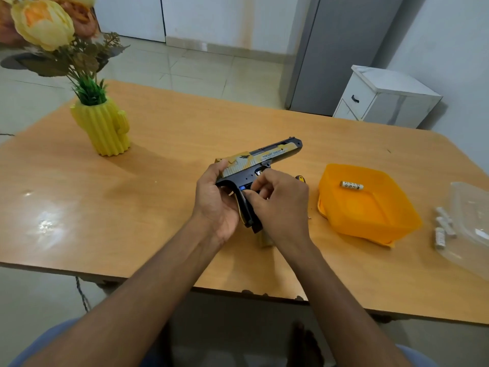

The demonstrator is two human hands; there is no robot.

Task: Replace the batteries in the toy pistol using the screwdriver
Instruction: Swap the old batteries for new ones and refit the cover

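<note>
Mid-table, left hand point(215, 205) grips toy pistol point(260, 160); right hand point(277, 205) seemingly pinching

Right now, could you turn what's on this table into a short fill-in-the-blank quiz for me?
1. The left hand grips the toy ____.
2. One battery lies inside the ____ tub.
3. The flowers stand in a yellow vase shaped like a ____.
4. The right hand's fingers work at the pistol's ____.

Missing words: pistol; orange; cactus; grip
</note>
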